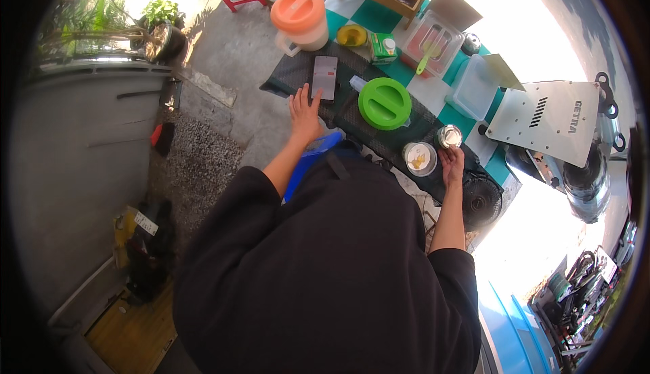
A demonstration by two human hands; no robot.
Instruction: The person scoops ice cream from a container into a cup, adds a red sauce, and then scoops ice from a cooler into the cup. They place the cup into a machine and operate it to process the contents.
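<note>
My left hand (305, 120) is spread beside a smartphone (325, 76), its fingertips at the lit screen's lower edge. The phone lies flat on dark mesh cloth (345, 59). My right hand (451, 164) has its fingers bent against the near side of a small round container (450, 135) with a shiny top; whether they grip it is unclear. Just left of that hand, a round white tub (420, 158) holds a few yellowish pieces. Between my hands stands a pitcher with a green lid (384, 103), seen from above.
Behind are an orange-lidded pitcher (299, 18), a green carton (383, 48), a clear box with a green-handled utensil (430, 49) and another clear plastic box (473, 87). A metal Getra machine (548, 115) stands right. A black fan (479, 200) sits near my right forearm.
</note>
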